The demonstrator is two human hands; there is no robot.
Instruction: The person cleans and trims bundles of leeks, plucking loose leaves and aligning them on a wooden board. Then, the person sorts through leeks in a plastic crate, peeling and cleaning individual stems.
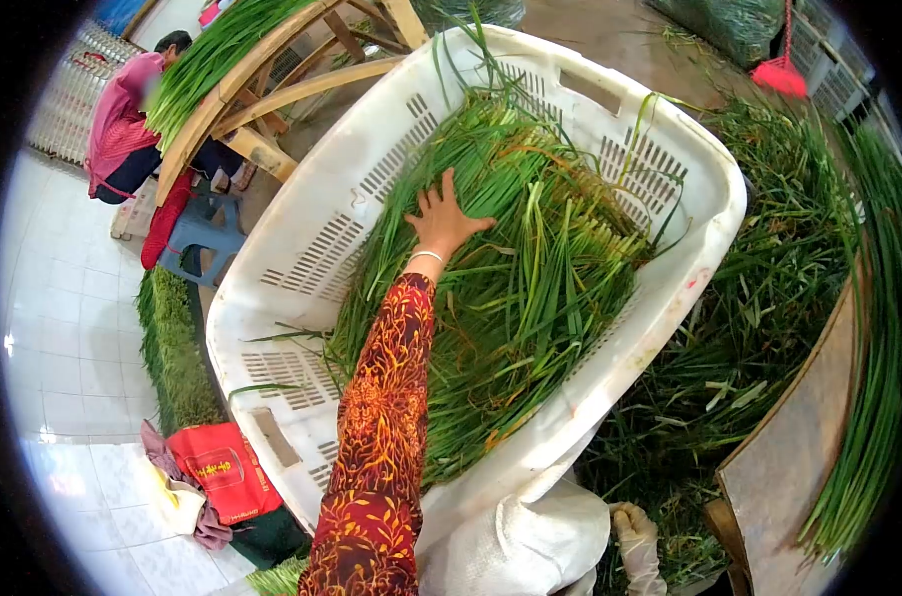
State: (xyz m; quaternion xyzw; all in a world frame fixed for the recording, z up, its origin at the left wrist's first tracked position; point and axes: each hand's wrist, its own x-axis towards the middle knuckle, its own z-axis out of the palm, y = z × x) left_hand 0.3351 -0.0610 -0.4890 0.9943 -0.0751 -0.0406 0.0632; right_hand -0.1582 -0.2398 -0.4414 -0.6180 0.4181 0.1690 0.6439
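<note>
My left hand, bare with a pale band at the wrist, rests its spread fingers on long green leafy stalks. These lie in bundles inside a large white plastic basket with slotted walls. Some stalks show pale cut ends, and a few leaves are yellowed. At the bottom, my right hand wears a pale glove, its fingers curled beside white cloth or sacking. What those fingers hold, if anything, is hidden.
Loose leaves are heaped right of the basket, beside a wooden board with long stalks. At left are a red bag, a blue stool and a seated person. A wooden rack stands behind.
</note>
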